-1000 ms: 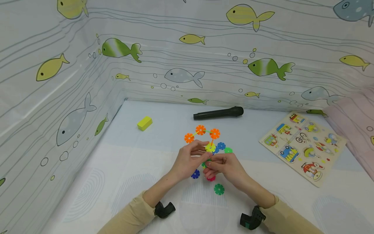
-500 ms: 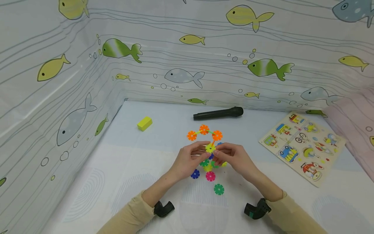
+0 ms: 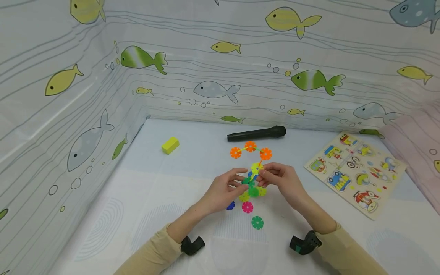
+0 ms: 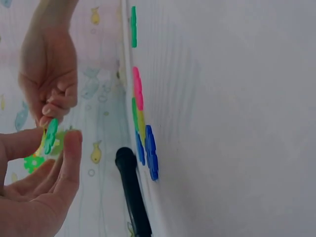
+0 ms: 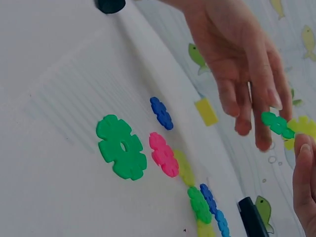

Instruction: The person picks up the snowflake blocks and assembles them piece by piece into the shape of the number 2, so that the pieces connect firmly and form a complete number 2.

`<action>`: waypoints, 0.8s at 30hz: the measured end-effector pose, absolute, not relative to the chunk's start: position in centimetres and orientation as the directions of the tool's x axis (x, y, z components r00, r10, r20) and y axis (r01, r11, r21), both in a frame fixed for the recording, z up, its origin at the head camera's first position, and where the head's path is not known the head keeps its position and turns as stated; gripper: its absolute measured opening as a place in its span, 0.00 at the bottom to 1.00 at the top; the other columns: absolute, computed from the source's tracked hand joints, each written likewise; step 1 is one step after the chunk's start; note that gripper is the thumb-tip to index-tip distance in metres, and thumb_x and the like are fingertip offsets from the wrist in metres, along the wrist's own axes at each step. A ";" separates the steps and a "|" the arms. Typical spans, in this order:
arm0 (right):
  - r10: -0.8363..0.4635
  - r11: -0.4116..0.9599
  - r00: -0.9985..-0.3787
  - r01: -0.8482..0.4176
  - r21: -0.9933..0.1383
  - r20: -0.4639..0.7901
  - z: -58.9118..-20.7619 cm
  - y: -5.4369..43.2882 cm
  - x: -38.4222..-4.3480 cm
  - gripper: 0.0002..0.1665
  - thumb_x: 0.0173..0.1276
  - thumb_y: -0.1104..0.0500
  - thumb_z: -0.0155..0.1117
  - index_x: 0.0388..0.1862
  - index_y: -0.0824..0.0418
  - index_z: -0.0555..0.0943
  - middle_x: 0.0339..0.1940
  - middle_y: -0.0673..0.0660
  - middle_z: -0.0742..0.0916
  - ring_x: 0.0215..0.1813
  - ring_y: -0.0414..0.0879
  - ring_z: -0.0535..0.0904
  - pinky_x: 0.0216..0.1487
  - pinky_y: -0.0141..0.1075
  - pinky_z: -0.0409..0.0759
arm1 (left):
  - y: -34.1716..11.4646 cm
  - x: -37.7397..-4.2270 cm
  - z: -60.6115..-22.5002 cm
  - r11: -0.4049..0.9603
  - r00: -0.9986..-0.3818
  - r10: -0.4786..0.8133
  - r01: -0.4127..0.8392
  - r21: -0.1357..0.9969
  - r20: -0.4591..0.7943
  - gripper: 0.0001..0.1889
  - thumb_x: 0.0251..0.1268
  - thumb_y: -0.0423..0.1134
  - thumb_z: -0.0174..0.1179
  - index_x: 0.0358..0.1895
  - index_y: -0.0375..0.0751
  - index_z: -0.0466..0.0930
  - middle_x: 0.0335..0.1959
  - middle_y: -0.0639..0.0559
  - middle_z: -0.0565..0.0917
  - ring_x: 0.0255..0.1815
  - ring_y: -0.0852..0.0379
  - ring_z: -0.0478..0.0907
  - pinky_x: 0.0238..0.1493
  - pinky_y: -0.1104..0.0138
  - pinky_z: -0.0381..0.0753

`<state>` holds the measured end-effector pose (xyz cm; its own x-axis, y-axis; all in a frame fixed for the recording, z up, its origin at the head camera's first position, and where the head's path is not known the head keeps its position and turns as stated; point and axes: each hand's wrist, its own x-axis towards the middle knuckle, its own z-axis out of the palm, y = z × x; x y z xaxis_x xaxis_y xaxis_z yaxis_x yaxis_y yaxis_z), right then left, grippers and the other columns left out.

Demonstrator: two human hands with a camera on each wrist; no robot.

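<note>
My right hand (image 3: 283, 181) pinches a yellow flower-shaped plastic disc (image 3: 256, 168) between thumb and fingertips. Joined to it is a chain of slotted discs, with orange discs (image 3: 250, 146) arched at its far end. A green disc (image 5: 276, 124) sticks out edge-on from the yellow one in the right wrist view. My left hand (image 3: 223, 193) has its thumb and fingers spread around that green disc. In the left wrist view, a gap shows between the green disc (image 4: 51, 137) and the index finger. Part of the yellow disc is hidden behind the right fingertips.
Loose discs lie on the table below the hands, among them a pink one (image 3: 247, 207), a dark blue one (image 3: 230, 205) and a green one (image 3: 257, 222). Farther back are a black microphone (image 3: 256, 133) and a yellow block (image 3: 170, 145). A wooden picture puzzle board (image 3: 357, 172) lies right.
The right hand has shifted from below the yellow disc to its right side and carried the chain rightward. The left fingers, earlier at the yellow disc, now stand apart from it.
</note>
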<state>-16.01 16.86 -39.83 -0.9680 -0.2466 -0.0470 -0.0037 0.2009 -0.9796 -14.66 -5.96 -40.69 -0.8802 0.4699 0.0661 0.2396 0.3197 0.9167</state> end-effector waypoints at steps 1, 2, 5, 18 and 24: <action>-0.250 0.199 -0.967 -0.004 -0.980 -0.047 -39.8 16.9 -16.0 0.17 0.74 0.54 0.63 0.48 0.69 0.79 0.37 0.61 0.89 0.36 0.49 0.88 0.47 0.40 0.87 | -6.0 -14.7 -40.7 0.321 -0.883 0.463 0.244 0.915 0.073 0.22 0.74 0.40 0.59 0.67 0.41 0.73 0.54 0.44 0.85 0.49 0.50 0.86 0.52 0.64 0.85; -0.255 0.198 -0.966 -0.003 -0.980 -0.049 -39.8 17.0 -16.1 0.17 0.74 0.54 0.63 0.49 0.69 0.79 0.36 0.60 0.89 0.36 0.49 0.88 0.47 0.40 0.87 | -6.0 -14.7 -40.7 0.316 -0.886 0.458 0.244 0.917 0.078 0.19 0.74 0.39 0.58 0.64 0.40 0.76 0.51 0.44 0.86 0.47 0.50 0.86 0.50 0.66 0.85; -0.271 0.194 -0.961 -0.002 -0.981 -0.052 -39.8 17.0 -16.1 0.18 0.74 0.54 0.63 0.49 0.69 0.79 0.35 0.58 0.89 0.36 0.48 0.88 0.47 0.40 0.87 | -6.0 -14.7 -40.6 0.289 -0.891 0.445 0.242 0.926 0.094 0.13 0.73 0.35 0.58 0.56 0.37 0.81 0.46 0.44 0.87 0.43 0.46 0.87 0.46 0.71 0.85; -0.294 0.303 -0.955 -0.062 -0.951 -0.031 -39.8 18.8 -17.0 0.24 0.77 0.47 0.56 0.53 0.68 0.80 0.38 0.63 0.87 0.37 0.52 0.86 0.46 0.41 0.87 | -6.0 -14.9 -40.6 0.272 -0.904 0.412 0.236 0.933 0.109 0.12 0.72 0.34 0.60 0.54 0.36 0.84 0.45 0.44 0.88 0.42 0.43 0.87 0.43 0.74 0.84; -0.303 0.469 -0.950 -0.073 -0.880 -0.082 -41.9 20.4 -17.8 0.18 0.75 0.54 0.62 0.52 0.67 0.82 0.35 0.59 0.87 0.33 0.48 0.83 0.38 0.36 0.86 | -6.2 -14.9 -40.4 0.287 -0.914 0.396 0.219 0.933 0.093 0.11 0.71 0.33 0.60 0.52 0.37 0.85 0.43 0.45 0.88 0.42 0.42 0.86 0.42 0.75 0.83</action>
